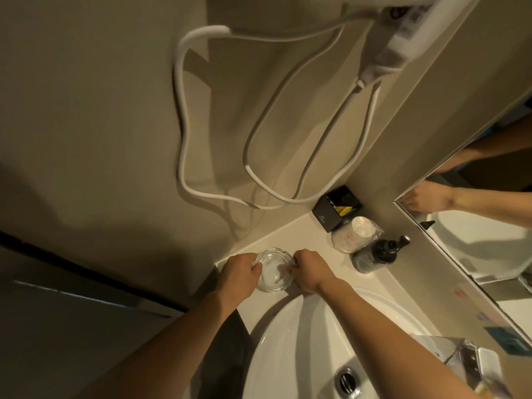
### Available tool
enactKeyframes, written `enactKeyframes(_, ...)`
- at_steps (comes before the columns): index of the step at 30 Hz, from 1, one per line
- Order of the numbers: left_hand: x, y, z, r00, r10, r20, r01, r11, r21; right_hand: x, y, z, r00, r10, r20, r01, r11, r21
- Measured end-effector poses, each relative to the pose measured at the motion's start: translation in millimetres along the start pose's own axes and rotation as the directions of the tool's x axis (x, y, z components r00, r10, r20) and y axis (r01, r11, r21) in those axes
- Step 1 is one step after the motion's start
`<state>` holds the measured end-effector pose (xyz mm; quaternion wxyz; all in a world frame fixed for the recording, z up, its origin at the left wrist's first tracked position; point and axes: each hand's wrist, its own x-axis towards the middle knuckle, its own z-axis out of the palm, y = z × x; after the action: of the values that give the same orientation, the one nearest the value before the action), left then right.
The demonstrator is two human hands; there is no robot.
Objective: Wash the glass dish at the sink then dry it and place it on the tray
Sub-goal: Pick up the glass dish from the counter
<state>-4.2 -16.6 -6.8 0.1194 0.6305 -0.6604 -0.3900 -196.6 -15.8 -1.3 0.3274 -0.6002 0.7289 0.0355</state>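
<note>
The glass dish [272, 272] sits on the surface [313, 240] between both hands; the left hand [240, 273] and right hand [309, 270] apparently grip opposite rims, the sink [302, 341] just nearer.

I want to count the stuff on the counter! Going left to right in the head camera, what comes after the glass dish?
glass dish → black box → wrapped cups → dark pump bottle → mirror

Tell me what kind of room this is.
Most likely a hotel bathroom: a white sink set in a counter under a mirror, a wall-mounted hair dryer with a looping cord, a pump bottle and wrapped cups.
</note>
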Motion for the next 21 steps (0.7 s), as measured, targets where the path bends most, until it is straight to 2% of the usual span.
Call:
enactKeyframes(7, -25.1, 27.9, -28.2, 0.998, 0.061, -0.017, -0.062, 0.998, -0.014, -40.4, -4.1, -20.2, 0.995, -0.001, -0.095, 0.008, 0.997, 0.074)
enactKeyframes(11, -44.0, 38.6, -28.9, 0.994, 0.107, -0.005, -0.107, 0.986, -0.132, -86.0, 0.9, -22.1, 0.983, 0.061, -0.171, -0.039, 0.991, 0.128)
enactKeyframes(16, -67.6, 50.3, -11.0, 0.97, 0.138, 0.198, -0.097, 0.974, -0.202, -154.5, 15.0, -3.5, 0.938, 0.212, -0.275, -0.154, 0.964, 0.218)
enactKeyframes(19, -83.9, 57.4, 4.0, 0.922, 0.153, 0.356, -0.063, 0.965, -0.253, -193.5, 24.8, 19.3, 0.889, 0.31, -0.338, -0.229, 0.939, 0.258)
enactKeyframes(21, -92.2, 57.9, 15.9, 0.875, 0.208, 0.438, -0.123, 0.969, -0.214, -215.0, 31.1, 34.9, 0.864, 0.357, -0.354, -0.27, 0.924, 0.272)
